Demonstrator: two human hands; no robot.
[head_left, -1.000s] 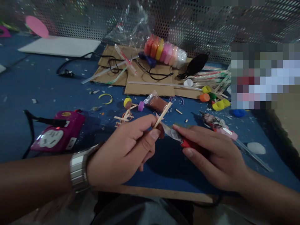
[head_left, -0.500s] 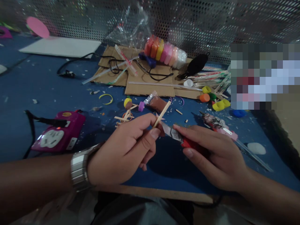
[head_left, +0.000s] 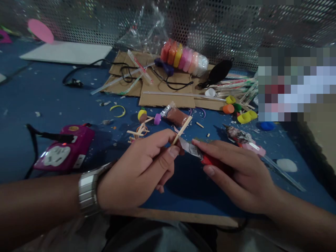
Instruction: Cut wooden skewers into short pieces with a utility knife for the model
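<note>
My left hand [head_left: 147,164], below a wrist with a metal watch, pinches a thin wooden stick [head_left: 183,128] between thumb and forefinger; the stick slants up to the right. In my right hand [head_left: 236,171] is a utility knife [head_left: 193,149] with a red handle, its blade pointing left. The blade tip meets the stick's side near my left fingertips. Just beyond the stick lies a clear packet of brown clay [head_left: 176,115]. A small structure of wooden sticks [head_left: 140,131] with yellow and purple caps stands behind my left hand.
On the left sits a magenta power socket box [head_left: 67,147] with a black cord. A glue gun [head_left: 246,141] lies to the right. Cardboard [head_left: 165,99], wrapped coloured clay [head_left: 183,57], and bundled straws and sticks [head_left: 236,87] lie at the back. Bottle caps [head_left: 246,117] are nearby.
The knife has shifted slightly left against the stick, and the stick has moved a little. Both hands keep their grips; the whole view has drifted slightly.
</note>
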